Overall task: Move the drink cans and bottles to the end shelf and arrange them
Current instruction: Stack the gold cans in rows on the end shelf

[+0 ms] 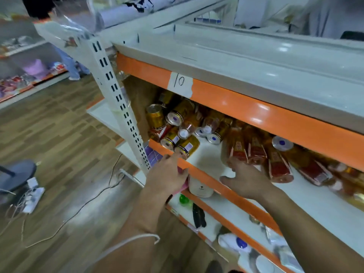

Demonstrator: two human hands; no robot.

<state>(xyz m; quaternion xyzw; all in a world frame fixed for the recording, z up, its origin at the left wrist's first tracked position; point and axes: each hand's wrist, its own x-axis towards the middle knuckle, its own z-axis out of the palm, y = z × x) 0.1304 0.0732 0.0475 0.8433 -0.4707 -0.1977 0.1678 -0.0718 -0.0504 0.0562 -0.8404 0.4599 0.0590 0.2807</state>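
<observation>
Cans (177, 133): heaped on their sides behind the orange shelf lip (208, 181), at its left end.
Bottles (256, 152): lying behind the lip, further right.
Left hand (167, 174): fingers straight, on the lip, empty.
Right hand (246, 180): spread past the lip, empty.
Tip: grip one bottle mid-body.

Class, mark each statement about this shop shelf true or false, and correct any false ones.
1. The paper label reads 10. True.
2. The gold cans stand upright in a row. False: they lie on their sides, piled at the end of the shelf.
3. The left hand grips a can. False: it holds nothing and reaches toward the cans.
4. The red-labelled bottles lie on the same shelf as the cans. True.
5. The right hand is open. True.
</observation>
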